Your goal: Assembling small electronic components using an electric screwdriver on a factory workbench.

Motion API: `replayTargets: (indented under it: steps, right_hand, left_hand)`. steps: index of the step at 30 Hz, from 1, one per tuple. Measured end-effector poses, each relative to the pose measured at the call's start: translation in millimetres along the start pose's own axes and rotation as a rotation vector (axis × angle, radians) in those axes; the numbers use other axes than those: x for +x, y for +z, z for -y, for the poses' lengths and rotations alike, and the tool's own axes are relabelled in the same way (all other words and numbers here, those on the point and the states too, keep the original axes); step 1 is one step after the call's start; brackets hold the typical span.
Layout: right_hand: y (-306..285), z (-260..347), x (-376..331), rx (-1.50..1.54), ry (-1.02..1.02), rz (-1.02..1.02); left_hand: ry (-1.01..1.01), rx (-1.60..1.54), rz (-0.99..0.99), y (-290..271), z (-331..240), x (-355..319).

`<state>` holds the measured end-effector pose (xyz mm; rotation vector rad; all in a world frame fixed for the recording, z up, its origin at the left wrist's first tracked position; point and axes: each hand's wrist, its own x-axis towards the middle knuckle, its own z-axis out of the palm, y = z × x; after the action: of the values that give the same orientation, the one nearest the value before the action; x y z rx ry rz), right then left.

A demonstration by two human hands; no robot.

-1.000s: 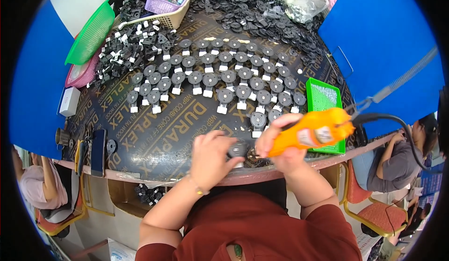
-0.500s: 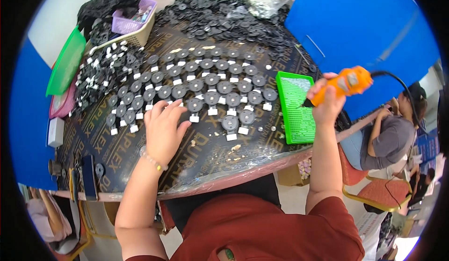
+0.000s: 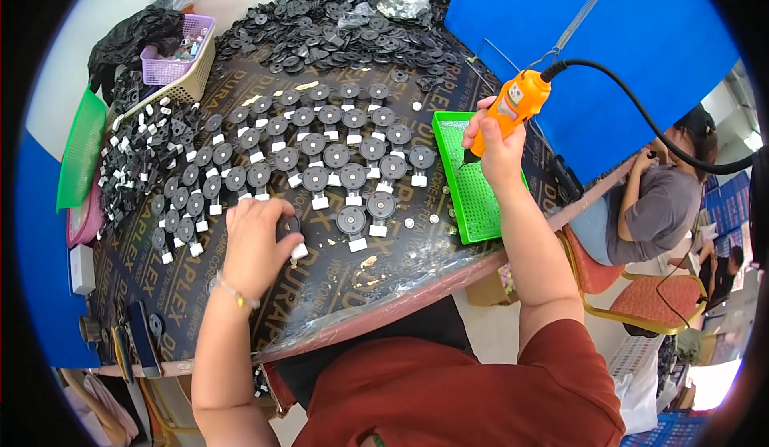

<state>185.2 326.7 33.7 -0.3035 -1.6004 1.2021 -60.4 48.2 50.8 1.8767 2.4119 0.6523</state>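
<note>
My left hand (image 3: 258, 235) is closed on a round black disc piece with a white tab (image 3: 298, 251), pinched between thumb and fingers just above the table. Its fingers partly cover the disc. In my right hand (image 3: 501, 144) is an orange electric screwdriver (image 3: 517, 100) with a black cable, its tip pointing down over a green perforated tray (image 3: 489, 237). Rows of similar black disc pieces with white tabs (image 3: 352, 176) lie across the table beyond my left hand. Two of them (image 3: 351, 220) sit nearer to me, right of that hand.
A heap of black discs (image 3: 336, 34) covers the back of the table; black and white parts (image 3: 148, 146) pile up at left beside a beige basket (image 3: 192, 74). A coiled spring (image 3: 589, 6) meets the screwdriver's top. A blue panel (image 3: 641, 62) and a seated co-worker (image 3: 653, 199) are at right.
My left hand has taken a disc piece from the near row and drawn it toward me. The screwdriver has turned steeper, tip over the tray. The whole view has shifted.
</note>
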Motion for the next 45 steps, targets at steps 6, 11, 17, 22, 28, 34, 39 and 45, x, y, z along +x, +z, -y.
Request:
replayTargets:
  steps: [6,11,17,22,28,34,39,45]
  right_hand:
    - [1.6,2.8,-2.2,0.028,0.071,-0.031]
    - [1.7,6.2,-1.3,0.033,0.037,-0.052]
    - [28.2,52.1,-9.5,0.203,-0.086,-0.087]
    - [105.6,75.9,-55.6,0.477,0.019,0.196]
    - [155.5,67.6,-66.0,0.577,0.147,0.613]
    - [166.4,48.2,-75.8,0.633,0.092,0.583]
    - [167.8,54.6,-76.9,0.533,0.185,0.566]
    - [167.6,50.5,-79.7,0.545,0.306,0.598]
  left_hand:
    - [0.103,-0.079,0.013,5.8,-51.9,-35.1]
    - [0.042,-0.129,-0.033,25.6,-57.5,-48.3]
    - [-0.079,-0.266,-0.100,41.5,-40.1,-62.5]
    - [-0.056,-0.290,-0.187,52.1,-36.3,-63.8]
    - [-0.028,-0.293,-0.209,55.0,-31.5,-66.1]
    - [-0.023,-0.301,-0.215,54.1,-32.0,-66.5]
    - [-0.031,-0.317,-0.215,54.8,-31.1,-67.3]
    - [-0.028,-0.285,-0.213,54.2,-32.3,-66.3]
